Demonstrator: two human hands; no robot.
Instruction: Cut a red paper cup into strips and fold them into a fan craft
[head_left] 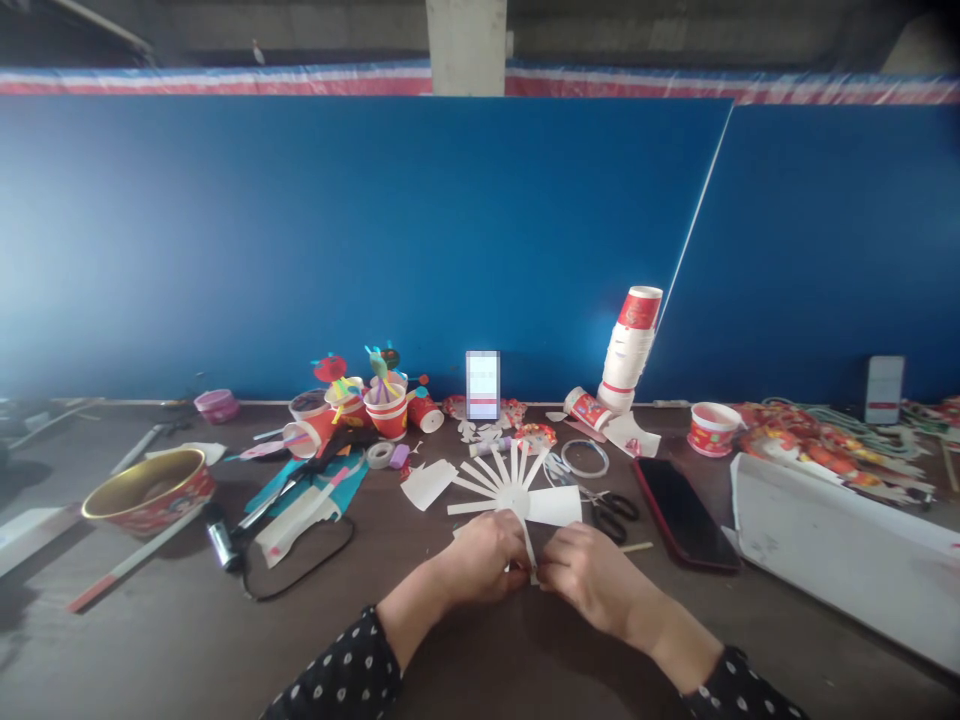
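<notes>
A white paper cup cut into strips lies splayed like a fan at the middle of the table, with one wide uncut flap on its right. My left hand is closed at the near side of it, fingertips on a narrow strip that points toward me. From the right, my right hand pinches the same strip near its end. The two hands almost touch. Black-handled scissors lie just beyond my right hand, and a loose white paper piece is left of the fan.
A dark phone and a white tray lie at the right. Stacked paper cups lean near the blue partition. At the left are a gold-lined bowl, a glue gun with its cord, and decorated red cups.
</notes>
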